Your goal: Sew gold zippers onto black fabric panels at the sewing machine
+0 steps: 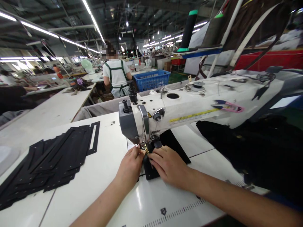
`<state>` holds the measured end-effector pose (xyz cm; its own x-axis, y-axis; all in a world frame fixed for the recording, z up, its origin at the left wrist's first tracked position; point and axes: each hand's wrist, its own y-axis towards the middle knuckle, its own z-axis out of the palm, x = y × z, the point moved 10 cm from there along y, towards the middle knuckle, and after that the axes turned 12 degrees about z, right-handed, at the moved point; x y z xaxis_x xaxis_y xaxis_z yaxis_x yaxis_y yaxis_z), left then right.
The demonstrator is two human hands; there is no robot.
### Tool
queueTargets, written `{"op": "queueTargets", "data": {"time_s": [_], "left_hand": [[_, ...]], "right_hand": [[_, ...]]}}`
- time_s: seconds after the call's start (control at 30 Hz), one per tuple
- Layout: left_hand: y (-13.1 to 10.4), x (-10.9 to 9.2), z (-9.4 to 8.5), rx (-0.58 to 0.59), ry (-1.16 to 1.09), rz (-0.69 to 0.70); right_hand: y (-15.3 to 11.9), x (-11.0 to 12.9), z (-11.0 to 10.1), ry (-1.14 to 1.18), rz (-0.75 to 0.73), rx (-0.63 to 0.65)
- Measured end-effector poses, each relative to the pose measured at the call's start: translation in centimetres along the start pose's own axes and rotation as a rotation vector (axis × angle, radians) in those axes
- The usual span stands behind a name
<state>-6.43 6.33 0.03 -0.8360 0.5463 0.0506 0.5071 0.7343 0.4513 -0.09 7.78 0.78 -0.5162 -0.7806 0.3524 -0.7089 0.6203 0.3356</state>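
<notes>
A black flat piece (151, 172) lies under the needle of a white sewing machine (189, 101). My left hand (131, 165) is closed at the piece's left edge, thumb and fingertips pinched together close to the brass-coloured presser foot (146, 148). From the other side my right hand (170, 164) grips the same piece, its fingers bent and pressed onto it. Both sets of fingertips almost meet in front of the foot. A larger black panel (174, 143) lies behind my right hand, partly hidden by the machine head.
Several overlapping black cut pieces (56, 157) lie on the white table (94, 195) at left. Dark cloth (267, 154) is heaped at right. Pink-handled thread snips (229, 106) rest on the machine arm. Beyond are a blue basket (151, 80) and a person in an apron (117, 72).
</notes>
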Motion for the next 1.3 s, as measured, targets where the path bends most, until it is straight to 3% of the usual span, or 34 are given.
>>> {"op": "queueTargets", "data": {"time_s": [0.1, 0.37, 0.5, 0.67, 0.87, 1.13, 1.3], "left_hand": [[-0.1, -0.4, -0.4, -0.028, 0.043, 0.027], [-0.3, -1.1, -0.9, -0.032, 0.107, 0.066], [-0.5, -1.1, -0.7, -0.016, 0.099, 0.038], [-0.7, -1.1, -0.3, 0.01, 0.048, 0.011], [-0.4, -0.6, 0.1, 0.05, -0.048, -0.015], [0.0, 0.0, -0.2, 0.043, -0.045, -0.054], [0.0, 0.0, -0.4, 0.028, -0.016, -0.055]], "right_hand": [[1.5, -0.6, 0.5, -0.116, 0.047, 0.01], [2.5, 0.5, 1.0, -0.271, -0.044, 0.069], [2.3, 0.1, 0.8, -0.31, -0.007, 0.005], [1.0, -1.1, 0.9, -0.152, 0.048, -0.156], [1.4, -2.7, 1.8, -0.017, 0.11, -0.073], [3.0, -5.0, 1.3, 0.0, 0.333, -0.167], [3.3, -5.7, 2.1, 0.006, 0.39, -0.123]]}}
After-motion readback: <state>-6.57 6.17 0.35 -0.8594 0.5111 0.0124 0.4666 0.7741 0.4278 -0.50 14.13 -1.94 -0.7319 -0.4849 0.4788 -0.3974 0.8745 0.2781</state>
